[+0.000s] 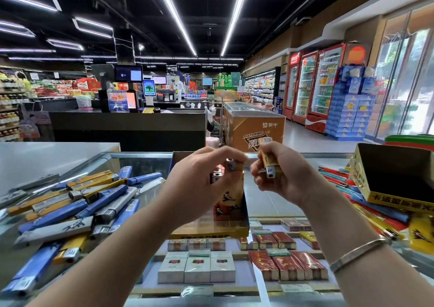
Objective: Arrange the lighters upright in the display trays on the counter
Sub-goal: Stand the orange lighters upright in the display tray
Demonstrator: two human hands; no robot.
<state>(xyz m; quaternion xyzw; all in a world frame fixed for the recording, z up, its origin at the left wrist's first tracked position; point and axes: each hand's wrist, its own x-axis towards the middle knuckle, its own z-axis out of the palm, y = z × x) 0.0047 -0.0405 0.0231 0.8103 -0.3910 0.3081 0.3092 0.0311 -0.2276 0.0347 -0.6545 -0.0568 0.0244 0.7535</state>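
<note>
A slim yellow-gold lighter [270, 163] is pinched in the right hand [279, 173], metal head pointed down, fingers curled round it. Just left of that grip, orange lighters [226, 189] with silver tops are held upright by the left hand's [199, 182] curled fingers, inside a blue-and-yellow cardboard display tray [211, 230]. Loose blue, silver and gold lighters [77, 203] are heaped further left on the glass counter [270, 203]. A yellow tray [389, 177] with unreadable black characters sits off right. The "蒙牛" logo is seen on the freezer [253, 123] beyond.

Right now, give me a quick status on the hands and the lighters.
Left hand grips lighters over the tray. Right hand holds a yellow lighter, head down. Loose pile lies on the counter's left side. Nothing blocks the tray.
</note>
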